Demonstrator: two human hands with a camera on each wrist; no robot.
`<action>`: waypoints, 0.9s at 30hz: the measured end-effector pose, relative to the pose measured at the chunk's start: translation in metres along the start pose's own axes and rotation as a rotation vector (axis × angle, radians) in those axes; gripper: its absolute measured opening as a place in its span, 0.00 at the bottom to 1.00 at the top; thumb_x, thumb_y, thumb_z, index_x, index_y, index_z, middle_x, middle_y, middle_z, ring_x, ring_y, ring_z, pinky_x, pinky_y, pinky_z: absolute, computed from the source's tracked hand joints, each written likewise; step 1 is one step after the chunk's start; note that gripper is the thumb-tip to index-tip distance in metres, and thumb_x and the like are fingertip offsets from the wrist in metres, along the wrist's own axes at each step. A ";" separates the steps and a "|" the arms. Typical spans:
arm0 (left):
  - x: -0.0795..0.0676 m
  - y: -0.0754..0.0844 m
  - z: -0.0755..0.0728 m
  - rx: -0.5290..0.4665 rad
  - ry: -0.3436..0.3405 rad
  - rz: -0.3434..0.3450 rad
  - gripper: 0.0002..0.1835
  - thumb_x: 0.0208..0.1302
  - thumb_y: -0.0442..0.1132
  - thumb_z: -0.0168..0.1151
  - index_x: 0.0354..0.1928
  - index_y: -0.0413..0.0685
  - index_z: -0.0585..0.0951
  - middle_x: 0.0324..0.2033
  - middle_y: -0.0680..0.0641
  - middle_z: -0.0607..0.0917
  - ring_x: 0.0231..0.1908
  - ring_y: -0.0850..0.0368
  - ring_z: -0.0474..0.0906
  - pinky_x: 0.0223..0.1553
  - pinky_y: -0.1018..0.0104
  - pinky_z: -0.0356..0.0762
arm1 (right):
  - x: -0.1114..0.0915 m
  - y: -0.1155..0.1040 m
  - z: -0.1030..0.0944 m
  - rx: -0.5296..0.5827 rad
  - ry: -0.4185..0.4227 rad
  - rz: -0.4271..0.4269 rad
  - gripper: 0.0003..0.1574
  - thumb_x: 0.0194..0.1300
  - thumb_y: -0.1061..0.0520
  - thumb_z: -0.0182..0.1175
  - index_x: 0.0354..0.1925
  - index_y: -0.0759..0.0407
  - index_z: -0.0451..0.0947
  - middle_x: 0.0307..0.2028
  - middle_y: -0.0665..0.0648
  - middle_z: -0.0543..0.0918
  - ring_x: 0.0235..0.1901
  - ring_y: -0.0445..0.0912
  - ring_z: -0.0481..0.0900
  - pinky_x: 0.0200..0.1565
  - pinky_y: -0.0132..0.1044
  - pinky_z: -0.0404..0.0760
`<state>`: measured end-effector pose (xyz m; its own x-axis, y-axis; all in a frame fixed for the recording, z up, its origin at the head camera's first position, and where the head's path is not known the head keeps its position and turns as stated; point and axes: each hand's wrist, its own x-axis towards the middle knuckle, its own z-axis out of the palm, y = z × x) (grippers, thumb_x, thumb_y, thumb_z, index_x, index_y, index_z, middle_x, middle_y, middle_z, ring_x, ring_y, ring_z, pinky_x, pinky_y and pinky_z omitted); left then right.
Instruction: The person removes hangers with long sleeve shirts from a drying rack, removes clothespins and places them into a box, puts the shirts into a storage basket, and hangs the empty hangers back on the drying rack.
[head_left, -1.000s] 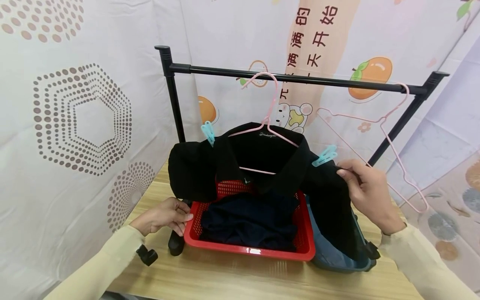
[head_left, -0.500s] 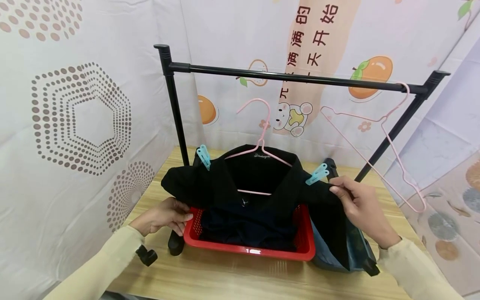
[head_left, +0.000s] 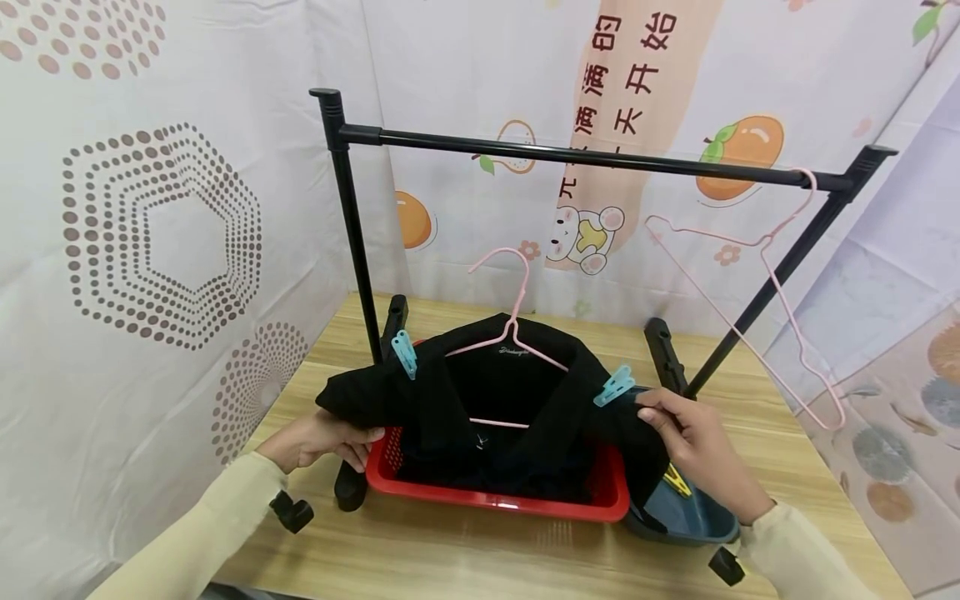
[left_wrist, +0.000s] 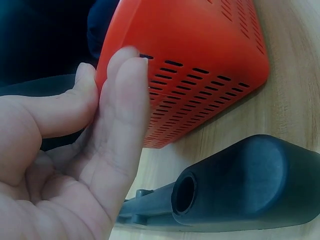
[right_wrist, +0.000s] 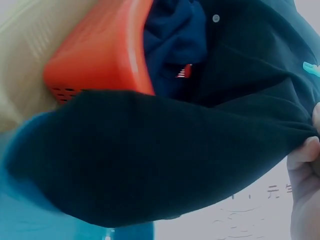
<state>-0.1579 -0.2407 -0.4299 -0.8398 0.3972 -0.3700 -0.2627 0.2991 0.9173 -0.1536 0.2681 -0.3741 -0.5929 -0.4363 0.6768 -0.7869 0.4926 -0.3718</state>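
Note:
My left hand [head_left: 324, 442] pinches the left rim of a red plastic basket [head_left: 495, 502], thumb on top and fingers along the perforated outer wall. A black collared shirt [head_left: 431, 421] on a pink hanger [head_left: 522, 287] lies over the basket, the hook standing up below the rack's bar. Light-blue clothespins [head_left: 405, 354] clip its shoulders to the hanger. My right hand [head_left: 701, 446] pinches the shirt near its right-hand clothespin [head_left: 615, 386], and the sleeve droops below. Dark blue cloth [right_wrist: 172, 42] shows inside the basket in the right wrist view.
A black garment rack [head_left: 585, 156] spans the wooden table [head_left: 465, 550]. Another pink hanger [head_left: 765, 240] hangs at its right end. Right of the basket stands a blue basin [head_left: 708, 521] with a yellow clothespin [head_left: 677, 481]. A black rack foot [left_wrist: 250, 185] lies beside the basket.
The shirt and hanger have come down from the rack's bar into the basket, with my right hand moving down and left. The left hand has stayed on the rim.

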 end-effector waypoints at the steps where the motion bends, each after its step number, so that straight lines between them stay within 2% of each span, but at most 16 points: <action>1: 0.000 0.000 0.000 0.004 -0.002 -0.001 0.16 0.64 0.44 0.63 0.33 0.37 0.74 0.24 0.44 0.81 0.25 0.51 0.82 0.36 0.55 0.81 | -0.002 0.000 0.001 0.007 -0.010 0.017 0.26 0.50 0.80 0.63 0.40 0.53 0.80 0.29 0.46 0.80 0.22 0.33 0.67 0.27 0.24 0.68; 8: 0.002 0.000 0.001 0.023 -0.034 -0.015 0.13 0.66 0.42 0.60 0.32 0.37 0.76 0.24 0.46 0.81 0.26 0.54 0.82 0.39 0.56 0.80 | -0.015 0.006 0.013 0.011 -0.084 0.093 0.21 0.57 0.74 0.62 0.42 0.50 0.79 0.33 0.45 0.81 0.27 0.35 0.71 0.31 0.24 0.71; 12: 0.000 -0.003 0.001 0.058 -0.034 -0.008 0.06 0.66 0.31 0.54 0.33 0.35 0.77 0.25 0.47 0.81 0.27 0.54 0.81 0.41 0.56 0.79 | -0.022 0.012 0.021 0.009 -0.118 0.109 0.20 0.59 0.72 0.61 0.41 0.48 0.79 0.36 0.45 0.83 0.30 0.36 0.73 0.34 0.24 0.72; 14: -0.001 -0.006 0.000 0.071 -0.034 0.020 0.07 0.65 0.24 0.49 0.33 0.32 0.77 0.25 0.47 0.81 0.29 0.53 0.80 0.43 0.53 0.78 | -0.026 0.015 0.026 0.016 -0.129 0.112 0.19 0.59 0.71 0.61 0.41 0.48 0.79 0.36 0.45 0.82 0.29 0.36 0.73 0.33 0.24 0.71; 17: -0.003 -0.011 -0.003 0.064 -0.041 0.062 0.08 0.60 0.17 0.49 0.33 0.29 0.77 0.26 0.48 0.81 0.31 0.51 0.80 0.46 0.50 0.77 | -0.030 0.016 0.032 0.021 -0.134 0.106 0.19 0.60 0.71 0.61 0.41 0.47 0.79 0.34 0.44 0.82 0.26 0.34 0.70 0.29 0.23 0.70; 19: -0.003 -0.014 -0.004 0.044 -0.053 0.101 0.09 0.62 0.18 0.46 0.34 0.27 0.77 0.28 0.47 0.82 0.32 0.50 0.80 0.47 0.48 0.76 | -0.032 0.016 0.035 0.037 -0.142 0.112 0.18 0.60 0.70 0.61 0.41 0.47 0.79 0.33 0.43 0.81 0.23 0.34 0.67 0.26 0.24 0.68; 23: -0.002 -0.016 -0.007 -0.003 -0.099 0.161 0.13 0.67 0.20 0.39 0.39 0.29 0.76 0.31 0.45 0.82 0.33 0.49 0.80 0.46 0.48 0.77 | -0.034 0.016 0.038 0.055 -0.159 0.140 0.17 0.62 0.68 0.60 0.41 0.46 0.79 0.33 0.42 0.80 0.23 0.34 0.67 0.25 0.25 0.68; 27: -0.001 -0.016 -0.010 -0.027 -0.138 0.164 0.10 0.62 0.19 0.50 0.39 0.35 0.78 0.32 0.45 0.83 0.34 0.49 0.81 0.45 0.53 0.77 | -0.038 0.015 0.040 0.061 -0.176 0.196 0.15 0.64 0.65 0.60 0.40 0.44 0.79 0.32 0.41 0.79 0.26 0.36 0.70 0.27 0.26 0.70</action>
<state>-0.1572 -0.2546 -0.4424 -0.7996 0.5546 -0.2305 -0.1422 0.1982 0.9698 -0.1499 0.2617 -0.4312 -0.7513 -0.4643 0.4690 -0.6600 0.5365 -0.5259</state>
